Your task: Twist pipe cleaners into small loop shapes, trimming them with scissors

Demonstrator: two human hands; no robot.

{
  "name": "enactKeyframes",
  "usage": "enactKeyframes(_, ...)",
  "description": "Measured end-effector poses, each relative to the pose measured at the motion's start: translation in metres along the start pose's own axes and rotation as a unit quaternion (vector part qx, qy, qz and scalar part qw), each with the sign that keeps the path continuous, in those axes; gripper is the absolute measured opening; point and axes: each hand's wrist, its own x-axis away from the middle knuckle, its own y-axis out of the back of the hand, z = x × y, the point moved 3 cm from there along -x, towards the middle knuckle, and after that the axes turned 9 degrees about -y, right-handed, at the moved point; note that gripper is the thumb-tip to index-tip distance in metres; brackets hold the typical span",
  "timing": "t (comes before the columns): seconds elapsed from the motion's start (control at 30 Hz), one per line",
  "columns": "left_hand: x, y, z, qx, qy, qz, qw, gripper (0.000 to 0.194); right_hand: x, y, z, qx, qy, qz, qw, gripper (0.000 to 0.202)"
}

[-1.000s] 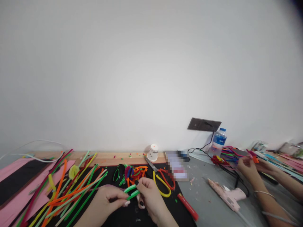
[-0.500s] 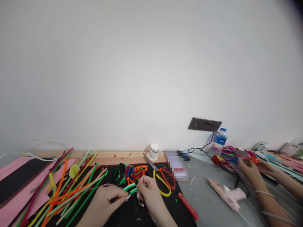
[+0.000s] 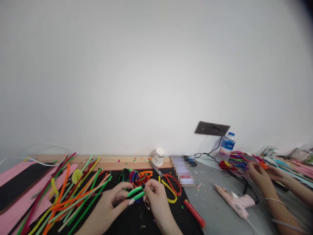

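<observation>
Green loop [image 3: 135,190]: long axis roughly left to right. Right hand [image 3: 157,196] pinches its right end; left hand [image 3: 110,204], half-open, brackets the left end, contact unclear.

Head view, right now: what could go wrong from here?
The bent green fuzzy strip, pinched in the right hand beside the left hand, might slip or spring out of shape.
The scissors lie just beyond the right hand, so a careless reach could knock them.
The pink glue gun lies near a co-worker's arm; it could burn if hot, which the picture cannot show.
</observation>
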Motion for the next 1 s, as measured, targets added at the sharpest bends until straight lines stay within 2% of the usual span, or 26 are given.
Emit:
enactKeyframes(0.23,-0.003,-0.003,0.008,0.043,0.029,0.018,0.999,0.035,0.002,0.0,0.005,0.026,0.031,0.004,0.999,0.025)
enactKeyframes(0.37,-0.003,0.003,0.002,-0.051,-0.003,0.006,0.999,0.023,0.001,0.0,0.002,-0.021,0.004,0.017,1.0,0.026)
enactKeyframes(0.53,-0.001,0.009,-0.005,-0.19,-0.047,-0.015,0.981,0.013,-0.002,-0.004,-0.007,-0.088,-0.033,0.056,0.994,0.028)
enactKeyframes(0.8,0.0,0.006,-0.012,-0.257,-0.116,-0.008,0.959,0.015,-0.001,-0.008,-0.008,-0.102,-0.041,0.079,0.991,0.028)
enactKeyframes(1.0,0.002,0.006,-0.014,-0.264,-0.116,-0.016,0.957,0.016,0.001,-0.009,-0.006,-0.093,-0.037,0.082,0.992,0.029)
